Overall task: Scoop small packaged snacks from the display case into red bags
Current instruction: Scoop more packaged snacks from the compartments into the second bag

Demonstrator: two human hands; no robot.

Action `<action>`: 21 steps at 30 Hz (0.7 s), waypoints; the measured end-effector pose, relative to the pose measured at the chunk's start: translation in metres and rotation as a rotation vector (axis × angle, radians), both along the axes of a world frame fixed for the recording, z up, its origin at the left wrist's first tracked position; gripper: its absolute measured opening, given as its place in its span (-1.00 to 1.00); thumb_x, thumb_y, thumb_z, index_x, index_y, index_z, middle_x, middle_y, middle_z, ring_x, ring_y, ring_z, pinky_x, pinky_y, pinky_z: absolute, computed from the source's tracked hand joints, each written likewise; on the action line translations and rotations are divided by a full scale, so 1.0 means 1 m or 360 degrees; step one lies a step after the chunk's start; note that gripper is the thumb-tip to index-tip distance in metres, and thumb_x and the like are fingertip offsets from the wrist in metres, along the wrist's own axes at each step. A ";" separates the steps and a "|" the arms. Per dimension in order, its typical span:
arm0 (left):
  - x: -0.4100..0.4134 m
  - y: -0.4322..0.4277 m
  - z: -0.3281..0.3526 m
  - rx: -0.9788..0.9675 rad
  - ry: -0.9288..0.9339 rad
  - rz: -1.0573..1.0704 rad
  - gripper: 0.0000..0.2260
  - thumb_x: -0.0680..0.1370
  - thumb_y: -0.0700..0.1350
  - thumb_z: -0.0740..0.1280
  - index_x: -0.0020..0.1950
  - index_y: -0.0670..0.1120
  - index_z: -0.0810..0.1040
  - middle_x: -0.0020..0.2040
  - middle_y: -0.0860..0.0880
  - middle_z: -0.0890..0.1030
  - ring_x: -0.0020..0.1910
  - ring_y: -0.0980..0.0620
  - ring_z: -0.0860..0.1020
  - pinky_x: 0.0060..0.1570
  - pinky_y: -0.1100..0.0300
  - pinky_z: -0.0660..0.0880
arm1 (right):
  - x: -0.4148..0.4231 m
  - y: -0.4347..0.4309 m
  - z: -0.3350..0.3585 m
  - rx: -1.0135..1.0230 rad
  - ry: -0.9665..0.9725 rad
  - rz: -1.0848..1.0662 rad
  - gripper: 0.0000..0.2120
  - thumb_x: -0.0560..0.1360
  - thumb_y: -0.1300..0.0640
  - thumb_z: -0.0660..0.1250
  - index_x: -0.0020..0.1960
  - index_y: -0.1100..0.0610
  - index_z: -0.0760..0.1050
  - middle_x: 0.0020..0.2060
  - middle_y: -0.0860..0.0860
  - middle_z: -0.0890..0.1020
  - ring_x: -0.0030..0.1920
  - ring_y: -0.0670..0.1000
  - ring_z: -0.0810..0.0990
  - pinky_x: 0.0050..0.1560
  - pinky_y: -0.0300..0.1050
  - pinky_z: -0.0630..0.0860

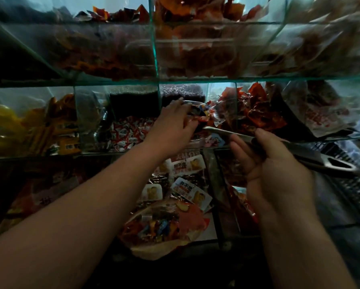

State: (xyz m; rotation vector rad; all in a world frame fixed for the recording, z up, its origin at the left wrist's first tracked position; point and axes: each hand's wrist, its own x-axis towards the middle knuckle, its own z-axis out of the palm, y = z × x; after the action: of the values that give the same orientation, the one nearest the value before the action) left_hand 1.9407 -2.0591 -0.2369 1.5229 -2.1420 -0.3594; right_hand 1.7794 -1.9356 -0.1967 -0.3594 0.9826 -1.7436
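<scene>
My left hand [176, 122] reaches into a middle-tier glass compartment and closes on several small wrapped snacks [198, 113]. My right hand [266, 161] grips the handle of a metal scoop [227, 133], whose flat blade points left toward that same compartment, just below my left hand. Below, an open red bag [187, 220] lies on the lower tier with several colourful small snacks [154, 226] inside it. The glass display case [156, 59] rises in tiers in front of me.
Neighbouring bins hold red-and-white candies [129, 132], yellow and orange packets [56, 126] and red-wrapped snacks [258, 113]. White-labelled packs [187, 188] lie on the lower tier. A dark plastic basket [350, 176] sits at the right. Glass dividers stand between bins.
</scene>
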 end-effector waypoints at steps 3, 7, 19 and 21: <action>0.002 0.003 -0.002 -0.0022 0.0434 0.0188 -0.51 0.65 0.11 0.28 0.54 -0.03 0.33 0.51 -0.05 0.36 0.46 -0.03 0.35 0.39 0.03 0.34 | 0.004 -0.030 -0.019 -0.0107 0.0533 -0.0125 -0.96 0.51 0.14 0.43 -0.03 0.07 0.61 -0.19 -0.04 0.75 -0.10 -0.03 0.76 -0.14 -0.21 0.66; 0.014 0.024 -0.015 0.0094 0.0858 0.0333 -0.64 0.61 0.04 0.35 0.40 0.11 0.43 0.31 0.05 0.49 0.15 0.09 0.54 -0.01 0.18 0.59 | 0.008 -0.072 -0.048 -0.0378 0.1768 0.0010 -0.95 0.51 0.10 0.43 -0.07 -0.03 0.58 -0.18 -0.12 0.66 -0.15 -0.20 0.66 -0.15 -0.29 0.61; 0.035 0.057 -0.025 0.0102 0.1108 0.0382 -0.81 0.61 -0.08 0.39 0.20 0.10 0.50 0.09 0.04 0.55 -0.11 0.44 0.53 -0.40 0.52 0.43 | 0.005 -0.059 -0.045 -0.0980 0.2727 0.0306 -0.64 0.41 0.08 0.39 0.20 0.09 0.56 0.18 0.03 0.58 0.17 0.00 0.59 0.20 -0.18 0.52; 0.035 0.060 -0.027 0.0124 0.1107 0.0396 -0.80 0.61 -0.06 0.39 0.22 0.08 0.52 0.11 0.02 0.55 -0.10 0.35 0.56 -0.40 0.50 0.45 | 0.008 -0.027 -0.044 -0.1059 0.2582 0.0157 -0.72 0.47 0.14 0.41 0.18 0.10 0.57 0.16 0.02 0.59 0.16 -0.02 0.60 0.18 -0.13 0.55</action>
State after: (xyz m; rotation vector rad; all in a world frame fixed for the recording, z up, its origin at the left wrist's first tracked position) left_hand 1.9761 -1.9988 -0.2635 1.4082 -1.3993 -0.7596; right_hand 1.7875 -1.9625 -0.2411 -2.4192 1.2858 -1.4040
